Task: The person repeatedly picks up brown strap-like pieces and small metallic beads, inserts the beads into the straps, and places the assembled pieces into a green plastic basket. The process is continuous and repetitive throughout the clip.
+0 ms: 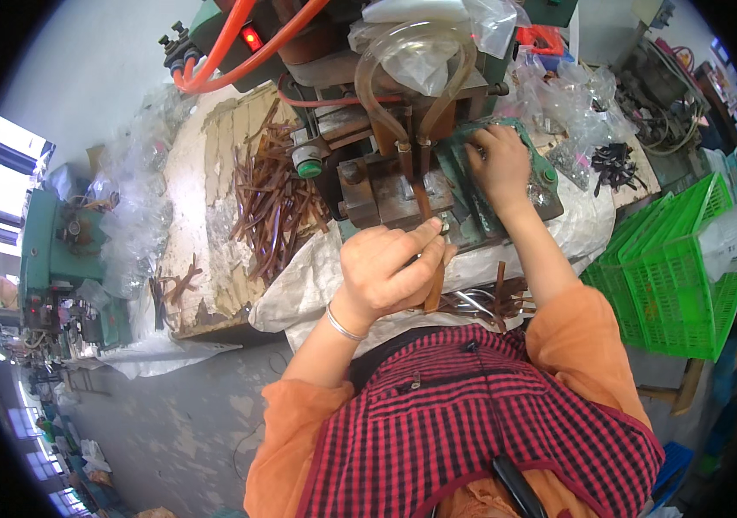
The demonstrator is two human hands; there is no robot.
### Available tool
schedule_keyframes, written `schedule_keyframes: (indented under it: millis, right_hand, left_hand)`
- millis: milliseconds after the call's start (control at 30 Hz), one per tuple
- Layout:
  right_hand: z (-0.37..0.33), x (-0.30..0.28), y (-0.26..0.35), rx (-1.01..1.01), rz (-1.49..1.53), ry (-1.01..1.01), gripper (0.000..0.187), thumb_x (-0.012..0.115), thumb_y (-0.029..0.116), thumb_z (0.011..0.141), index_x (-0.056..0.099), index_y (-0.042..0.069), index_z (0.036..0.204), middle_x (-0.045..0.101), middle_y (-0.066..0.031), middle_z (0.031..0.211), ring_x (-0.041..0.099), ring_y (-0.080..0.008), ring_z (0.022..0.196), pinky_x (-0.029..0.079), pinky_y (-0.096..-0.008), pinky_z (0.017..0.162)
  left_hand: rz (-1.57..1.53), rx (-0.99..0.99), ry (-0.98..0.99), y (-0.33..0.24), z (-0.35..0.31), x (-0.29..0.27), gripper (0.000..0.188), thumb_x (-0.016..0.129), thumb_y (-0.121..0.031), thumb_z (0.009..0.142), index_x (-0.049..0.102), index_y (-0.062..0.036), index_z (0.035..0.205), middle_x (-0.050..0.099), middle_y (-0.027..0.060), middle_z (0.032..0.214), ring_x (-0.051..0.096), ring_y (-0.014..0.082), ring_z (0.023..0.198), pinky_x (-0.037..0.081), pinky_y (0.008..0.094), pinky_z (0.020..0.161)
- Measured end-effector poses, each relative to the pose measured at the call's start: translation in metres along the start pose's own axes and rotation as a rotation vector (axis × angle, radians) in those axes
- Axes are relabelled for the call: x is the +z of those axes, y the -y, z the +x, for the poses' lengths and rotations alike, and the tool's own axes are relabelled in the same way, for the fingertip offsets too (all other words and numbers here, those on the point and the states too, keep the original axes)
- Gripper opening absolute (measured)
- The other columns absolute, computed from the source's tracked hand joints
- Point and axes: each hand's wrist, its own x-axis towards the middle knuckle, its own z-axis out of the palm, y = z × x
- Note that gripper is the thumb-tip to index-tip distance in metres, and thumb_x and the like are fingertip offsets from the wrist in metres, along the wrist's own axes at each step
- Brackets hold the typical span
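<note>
Between the left hand (390,268) and the right hand (498,164) stands the metal block of the machine (385,186), and two clear hoses (411,78) hang down just above it, so the way from above is narrow. On the left side the pile of brown strips (273,203) covers the worn bench (204,173). On the right side, plastic bags (571,99) and the green basket (679,276) close the passage.

Thin brown strip (434,289), upright, pinched in left hand (385,272) fingers, just below machine's green plate (472,186) under right hand (499,164).
</note>
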Motion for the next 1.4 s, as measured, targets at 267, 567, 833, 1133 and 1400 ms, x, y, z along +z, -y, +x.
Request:
schedule_keyframes:
  millis: [267, 567, 833, 1133, 1400]
  right_hand:
    - [-0.039, -0.026, -0.01, 0.135, 0.042, -0.021, 0.013, 0.072, 0.013, 0.089, 0.074, 0.004, 0.098, 0.073, -0.0148, 0.103, 0.069, -0.0351, 0.096, 0.054, -0.0406, 0.085]
    - [-0.051, -0.007, -0.032, 0.709, 0.776, -0.392, 0.018, 0.068, 0.014, 0.1, 0.069, 0.0, 0.111, 0.069, -0.0024, 0.096, 0.062, -0.0101, 0.085, 0.05, -0.0245, 0.08]
    - [-0.028, -0.012, 0.001, 0.578, 0.779, -0.158, 0.017, 0.074, 0.01, 0.094, 0.075, 0.0, 0.108, 0.074, -0.003, 0.098, 0.066, -0.0091, 0.089, 0.051, -0.0233, 0.081]
    - [-0.049, -0.079, 0.017, 0.49, 0.79, 0.051, 0.017, 0.07, 0.004, 0.093, 0.075, 0.001, 0.108, 0.076, -0.0061, 0.103, 0.068, -0.0122, 0.095, 0.052, -0.0256, 0.086]
    - [-0.016, -0.06, 0.107, 0.312, 1.006, 0.055, 0.021, 0.07, 0.004, 0.091, 0.069, -0.001, 0.112, 0.074, -0.0124, 0.101, 0.071, -0.0194, 0.095, 0.053, -0.03, 0.085]
  left_hand:
    - [0.199, -0.32, -0.032, -0.013, -0.08, -0.052, 0.023, 0.081, -0.001, 0.074, 0.074, -0.006, 0.095, 0.077, 0.0098, 0.103, 0.069, 0.0202, 0.07, 0.052, 0.0294, 0.06]
    - [0.441, -1.019, -0.31, 0.057, -0.128, -0.129, 0.008, 0.07, -0.003, 0.091, 0.074, -0.0019, 0.098, 0.072, 0.0106, 0.089, 0.067, 0.0216, 0.078, 0.052, 0.0323, 0.072]
    - [0.753, -0.919, 0.357, 0.15, -0.122, -0.07, 0.015, 0.078, -0.019, 0.082, 0.078, -0.0077, 0.092, 0.071, 0.0132, 0.097, 0.068, 0.0347, 0.087, 0.054, 0.0456, 0.079]
    - [0.457, -1.397, 0.562, 0.116, -0.103, -0.102, 0.025, 0.082, -0.028, 0.078, 0.077, -0.0049, 0.085, 0.073, 0.0145, 0.077, 0.071, 0.0309, 0.072, 0.053, 0.0413, 0.068]
    - [-0.128, -1.25, 0.016, 0.079, -0.117, -0.073, 0.013, 0.073, -0.001, 0.089, 0.063, 0.0013, 0.098, 0.067, 0.0038, 0.079, 0.059, 0.0082, 0.067, 0.045, 0.0232, 0.058]
